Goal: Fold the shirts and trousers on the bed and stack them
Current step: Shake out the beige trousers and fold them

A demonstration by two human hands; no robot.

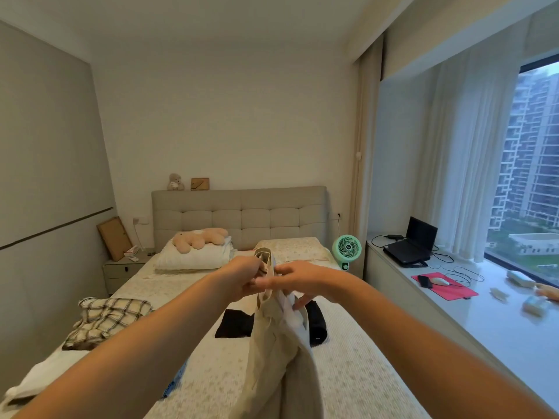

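Above the bed (pixel 348 373), both hands hold up a pair of beige trousers (pixel 272 343) by the waistband. Her left hand (pixel 242 278) grips the band in a closed fist, and the right hand (pixel 299 282) pinches it just beside, fingers curled. Black folded clothes (pixel 234 323) lie on the bedspread behind, and a checked shirt (pixel 106 320) sits crumpled at the left edge.

Beige trousers (pixel 272 343) hanging above bed (pixel 348 373)
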